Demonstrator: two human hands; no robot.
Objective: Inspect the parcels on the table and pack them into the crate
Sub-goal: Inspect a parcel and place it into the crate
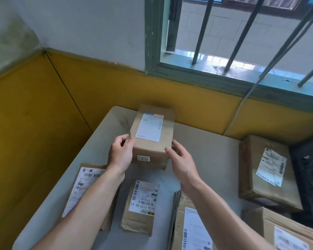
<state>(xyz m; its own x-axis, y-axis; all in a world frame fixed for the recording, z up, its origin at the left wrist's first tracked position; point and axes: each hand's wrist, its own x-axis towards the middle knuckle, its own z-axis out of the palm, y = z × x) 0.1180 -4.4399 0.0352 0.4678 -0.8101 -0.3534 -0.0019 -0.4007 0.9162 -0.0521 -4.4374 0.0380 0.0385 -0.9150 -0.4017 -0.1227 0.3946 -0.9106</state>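
1 box (pixel 152 138) is mid-inspection, my left hand (pixel 120 152) and right hand (pixel 181 157) gripping its sides; next, I reckon, it goes right into the crate (pixel 307 168).

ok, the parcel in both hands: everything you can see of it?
The parcel is a brown cardboard box with clear tape across it, lying lengthwise away from the camera. A white label sits on top, and a small sticker reading 070074 is on the near face. The left hand grips its left edge, the right hand its right, over the table.
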